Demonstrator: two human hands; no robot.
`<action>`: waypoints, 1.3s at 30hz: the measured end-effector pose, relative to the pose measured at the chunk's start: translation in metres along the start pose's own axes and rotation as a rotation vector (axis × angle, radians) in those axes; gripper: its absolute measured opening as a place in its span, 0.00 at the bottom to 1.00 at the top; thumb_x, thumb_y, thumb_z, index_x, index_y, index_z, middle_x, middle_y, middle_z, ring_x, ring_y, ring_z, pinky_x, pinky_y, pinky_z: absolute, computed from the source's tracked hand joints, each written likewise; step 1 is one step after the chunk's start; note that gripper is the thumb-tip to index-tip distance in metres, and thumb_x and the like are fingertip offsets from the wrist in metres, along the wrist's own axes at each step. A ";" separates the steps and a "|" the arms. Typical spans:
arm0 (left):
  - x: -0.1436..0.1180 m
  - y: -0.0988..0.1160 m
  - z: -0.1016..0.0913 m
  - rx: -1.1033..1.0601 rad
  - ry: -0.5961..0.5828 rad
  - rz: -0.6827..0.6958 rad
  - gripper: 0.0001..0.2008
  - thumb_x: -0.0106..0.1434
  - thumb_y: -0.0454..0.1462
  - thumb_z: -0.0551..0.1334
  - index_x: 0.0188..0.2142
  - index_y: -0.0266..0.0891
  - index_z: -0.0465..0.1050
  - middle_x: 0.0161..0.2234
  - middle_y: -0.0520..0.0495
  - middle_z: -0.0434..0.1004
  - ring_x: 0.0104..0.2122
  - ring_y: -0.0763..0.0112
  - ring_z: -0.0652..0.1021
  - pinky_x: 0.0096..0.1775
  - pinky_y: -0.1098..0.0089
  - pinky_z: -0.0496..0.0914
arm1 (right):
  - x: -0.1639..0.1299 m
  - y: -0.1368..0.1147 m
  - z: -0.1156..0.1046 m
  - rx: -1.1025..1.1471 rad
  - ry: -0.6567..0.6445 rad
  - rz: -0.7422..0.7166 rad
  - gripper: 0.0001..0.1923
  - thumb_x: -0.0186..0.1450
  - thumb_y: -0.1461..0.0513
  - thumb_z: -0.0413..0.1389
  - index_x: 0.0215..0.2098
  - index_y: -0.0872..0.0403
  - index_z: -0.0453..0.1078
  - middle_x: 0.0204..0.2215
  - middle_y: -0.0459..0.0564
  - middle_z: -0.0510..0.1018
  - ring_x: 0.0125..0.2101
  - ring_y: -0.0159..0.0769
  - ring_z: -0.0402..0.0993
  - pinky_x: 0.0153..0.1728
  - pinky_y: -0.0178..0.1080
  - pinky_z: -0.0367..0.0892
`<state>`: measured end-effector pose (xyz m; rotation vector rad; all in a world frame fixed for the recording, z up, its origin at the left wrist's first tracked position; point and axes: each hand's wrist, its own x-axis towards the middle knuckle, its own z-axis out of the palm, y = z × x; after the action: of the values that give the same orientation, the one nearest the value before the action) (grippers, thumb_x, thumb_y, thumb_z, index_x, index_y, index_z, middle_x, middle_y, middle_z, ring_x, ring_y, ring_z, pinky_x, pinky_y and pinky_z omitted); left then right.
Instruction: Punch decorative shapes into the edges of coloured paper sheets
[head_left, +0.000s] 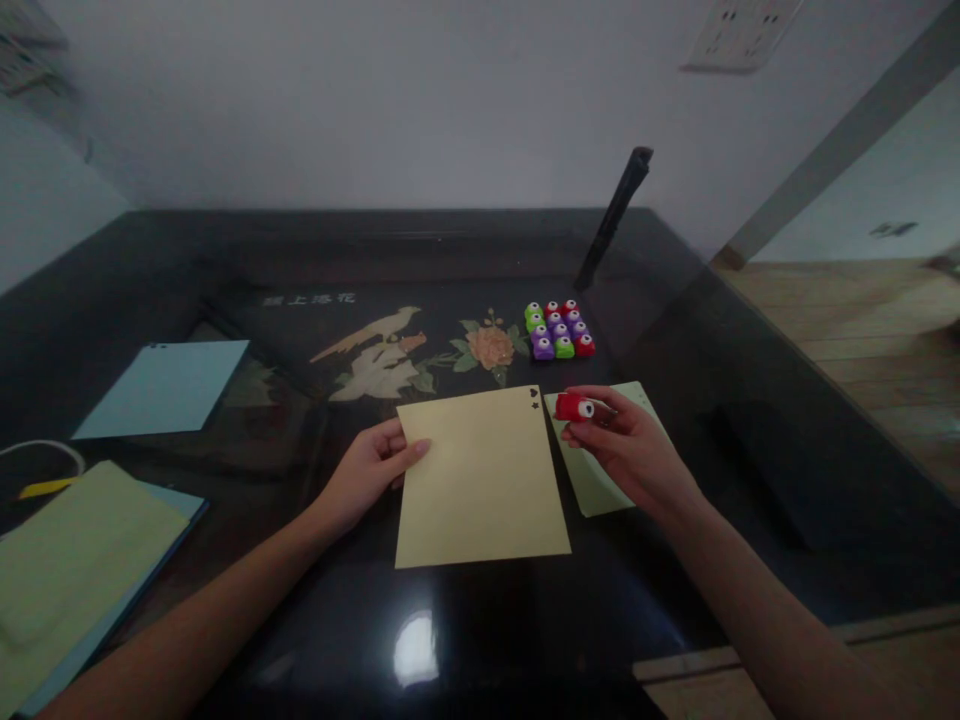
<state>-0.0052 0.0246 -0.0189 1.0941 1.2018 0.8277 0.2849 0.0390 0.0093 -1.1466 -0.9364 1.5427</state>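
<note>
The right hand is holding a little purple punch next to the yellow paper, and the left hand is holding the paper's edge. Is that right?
Not quite. In the head view, the punch in the right hand is red, not purple; purple ones sit in the cluster of punches farther back. The rest holds: it is next to the yellow paper, and the left hand holds the paper's edge.

On the glossy black table (225, 620) a yellow sheet (480, 480) lies at centre, two small shapes punched out at its one-o'clock corner. The left hand (367, 470) pinches its nine-o'clock edge; the right hand (630, 445) holds a red punch (574, 407) at three o'clock, over a green sheet (592, 480). At twelve — a cluster of coloured punches (559, 328); at ten — a blue sheet (165, 388).
</note>
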 end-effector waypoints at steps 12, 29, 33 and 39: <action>-0.001 0.003 -0.002 0.013 -0.050 -0.059 0.20 0.55 0.44 0.67 0.45 0.38 0.74 0.28 0.47 0.81 0.24 0.67 0.77 0.24 0.71 0.69 | -0.002 0.009 0.001 0.047 -0.081 0.128 0.17 0.52 0.61 0.67 0.41 0.48 0.74 0.36 0.47 0.80 0.38 0.35 0.76 0.45 0.42 0.70; -0.003 0.005 -0.002 0.087 -0.022 -0.049 0.19 0.56 0.44 0.66 0.45 0.39 0.75 0.24 0.49 0.79 0.20 0.71 0.74 0.19 0.75 0.64 | -0.005 0.005 0.001 -0.076 -0.086 0.094 0.14 0.54 0.56 0.65 0.38 0.52 0.76 0.32 0.49 0.80 0.28 0.33 0.75 0.33 0.40 0.72; -0.003 0.004 -0.003 0.092 -0.049 -0.034 0.19 0.57 0.44 0.66 0.45 0.38 0.74 0.25 0.49 0.80 0.19 0.74 0.74 0.19 0.77 0.63 | -0.006 0.003 0.002 -0.094 -0.077 0.083 0.15 0.53 0.58 0.66 0.38 0.53 0.75 0.31 0.48 0.80 0.28 0.32 0.75 0.33 0.38 0.71; -0.003 0.006 -0.002 0.072 -0.056 -0.017 0.19 0.57 0.43 0.66 0.47 0.36 0.74 0.28 0.46 0.81 0.23 0.69 0.78 0.21 0.75 0.68 | -0.007 0.003 0.002 -0.110 -0.067 0.087 0.15 0.53 0.58 0.66 0.38 0.53 0.75 0.31 0.48 0.80 0.28 0.32 0.75 0.33 0.38 0.71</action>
<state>-0.0075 0.0234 -0.0124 1.1570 1.1996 0.7408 0.2828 0.0319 0.0090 -1.2332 -1.0392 1.6246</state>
